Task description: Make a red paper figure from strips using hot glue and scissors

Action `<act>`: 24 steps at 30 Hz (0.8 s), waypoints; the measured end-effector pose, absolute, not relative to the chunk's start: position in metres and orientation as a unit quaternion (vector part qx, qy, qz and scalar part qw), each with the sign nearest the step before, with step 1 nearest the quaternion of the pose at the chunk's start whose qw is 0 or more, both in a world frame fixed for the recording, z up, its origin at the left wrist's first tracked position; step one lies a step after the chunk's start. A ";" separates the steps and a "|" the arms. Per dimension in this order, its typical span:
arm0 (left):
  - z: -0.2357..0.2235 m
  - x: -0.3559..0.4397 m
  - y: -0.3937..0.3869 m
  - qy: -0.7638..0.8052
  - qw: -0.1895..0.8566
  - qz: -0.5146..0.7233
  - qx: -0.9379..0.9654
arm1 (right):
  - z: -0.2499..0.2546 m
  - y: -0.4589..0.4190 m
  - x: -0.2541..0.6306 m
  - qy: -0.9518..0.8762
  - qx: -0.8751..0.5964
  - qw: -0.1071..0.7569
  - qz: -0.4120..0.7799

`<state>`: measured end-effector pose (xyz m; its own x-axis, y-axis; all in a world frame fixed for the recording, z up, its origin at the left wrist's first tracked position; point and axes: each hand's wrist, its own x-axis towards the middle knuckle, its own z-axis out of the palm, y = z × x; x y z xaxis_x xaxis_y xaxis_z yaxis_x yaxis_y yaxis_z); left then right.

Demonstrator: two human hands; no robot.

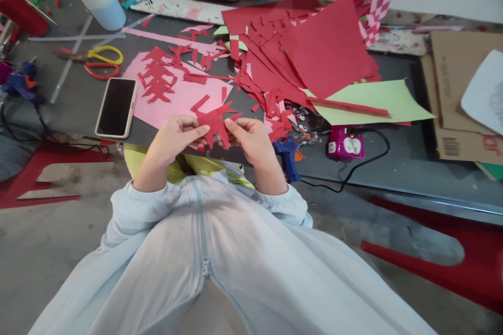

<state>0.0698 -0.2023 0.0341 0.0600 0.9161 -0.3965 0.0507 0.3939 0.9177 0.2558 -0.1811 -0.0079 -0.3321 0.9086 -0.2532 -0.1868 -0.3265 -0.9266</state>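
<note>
Between my two hands is a red paper cutout [214,119] with pointed, star-like tips, held just over the table's front edge. My left hand [176,138] pinches its left side, thumb on top. On its right side, my right hand [250,138] grips a pointed tip between thumb and fingers. Behind the hands lies a sheet of pink paper [151,112], bearing several red cutouts [157,76] laid close together. Small red and pink scraps [277,115] are heaped to the right of my right hand.
A phone [117,107] and scissors [102,63] lie to the left. Red sheets [326,47] are piled at the back, beside green paper [373,102]. A blue glue gun [290,157] and a purple box [346,142] with a cable sit right. Cardboard [463,84] lies far right.
</note>
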 end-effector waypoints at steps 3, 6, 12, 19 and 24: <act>0.034 0.072 -0.202 0.573 0.615 0.356 0.409 | -0.010 -0.180 0.255 -0.424 -0.431 0.394 0.692; 0.033 0.074 -0.202 0.568 0.626 0.352 0.402 | -0.012 -0.180 0.252 -0.424 -0.437 0.404 0.683; 0.033 0.074 -0.200 0.569 0.631 0.344 0.399 | -0.012 -0.182 0.249 -0.442 -0.455 0.417 0.650; 0.032 0.068 -0.201 0.559 0.616 0.361 0.422 | -0.011 -0.181 0.250 -0.439 -0.453 0.420 0.653; 0.033 0.067 -0.204 0.589 0.506 0.437 0.455 | -0.012 -0.177 0.254 -0.448 -0.458 0.425 0.639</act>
